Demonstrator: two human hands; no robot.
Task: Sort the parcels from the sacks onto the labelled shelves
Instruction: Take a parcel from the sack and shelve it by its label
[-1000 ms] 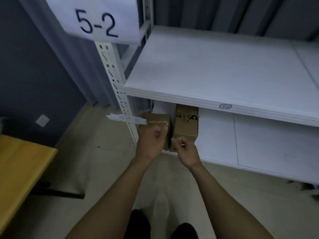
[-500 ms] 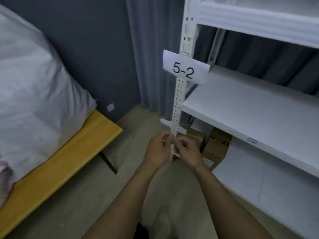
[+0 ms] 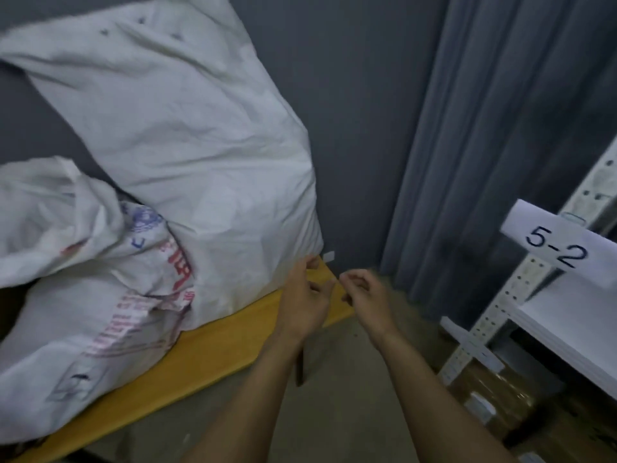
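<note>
Two white woven sacks lie on a yellow wooden table (image 3: 213, 359): a tall plain sack (image 3: 187, 128) leaning on the wall, and a crumpled sack with red and blue print (image 3: 100, 269) in front of it at the left. My left hand (image 3: 307, 295) hovers at the table's right corner beside the tall sack, fingers loosely curled, holding nothing. My right hand (image 3: 364, 295) is close beside it over the floor, also curled and empty. Brown cardboard parcels (image 3: 484, 392) sit on the low shelf at the right.
A white metal shelf unit (image 3: 567, 329) stands at the right with a paper label "5-2" (image 3: 557, 245) on its post and a smaller label (image 3: 474, 345) lower down. Grey curtain (image 3: 484, 128) hangs behind it. Bare floor (image 3: 334, 412) lies between table and shelves.
My view has swung left, from the low shelf with its parcels to the sacks on the table. Both hands came away from the shelf post and now hang empty by the table corner.
</note>
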